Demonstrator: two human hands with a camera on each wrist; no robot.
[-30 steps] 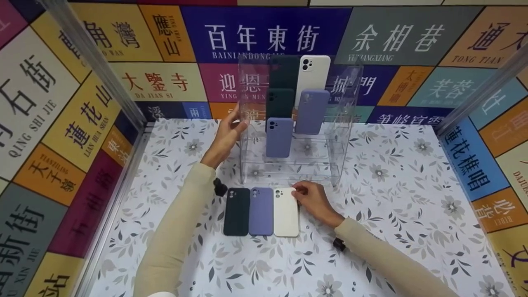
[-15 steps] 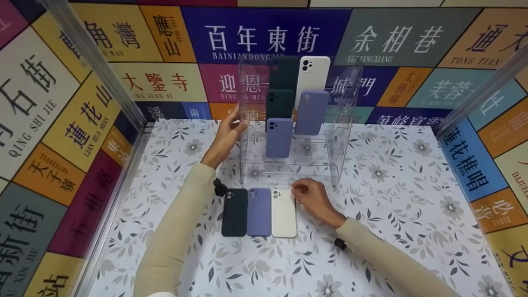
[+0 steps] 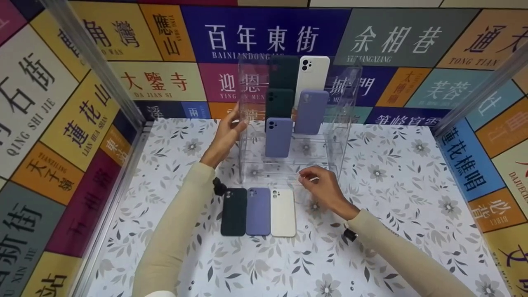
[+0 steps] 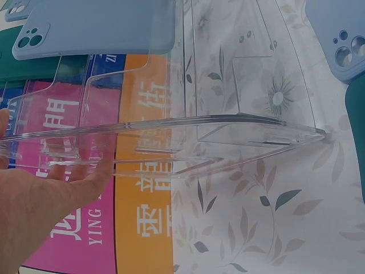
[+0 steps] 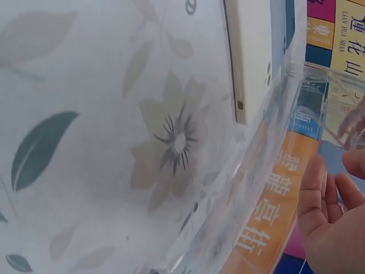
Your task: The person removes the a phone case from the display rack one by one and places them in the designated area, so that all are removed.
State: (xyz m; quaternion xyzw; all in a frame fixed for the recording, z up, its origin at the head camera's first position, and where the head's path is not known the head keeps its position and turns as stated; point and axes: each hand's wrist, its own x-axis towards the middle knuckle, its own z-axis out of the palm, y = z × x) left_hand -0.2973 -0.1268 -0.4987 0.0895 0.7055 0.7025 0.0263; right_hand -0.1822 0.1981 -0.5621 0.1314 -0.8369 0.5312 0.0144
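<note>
My left hand (image 3: 226, 134) grips the left side wall of a clear acrylic display stand (image 4: 239, 118), its thumb and fingers at the panel's edge. Just in front of the stand, my right hand (image 3: 324, 185) hovers with fingers loosely bent and nothing in them. Three phone cases lie side by side on the table: dark green (image 3: 234, 212), purple (image 3: 258, 212) and white (image 3: 283, 214); the right hand is apart from the white one. On the stand lean a white case (image 3: 313, 74), two purple cases (image 3: 278, 138) and two dark green cases (image 3: 279, 103), the rear green partly hidden.
A white tablecloth (image 3: 396, 231) with grey leaves and flowers covers the table. Colourful panels with Chinese lettering (image 3: 268, 33) rise behind and at both sides. A metal post (image 3: 111, 74) stands at the left corner.
My right hand has let go of the white case's top corner and moved up and right. The row of three cases has shifted slightly left. The left hand has stayed on the stand.
</note>
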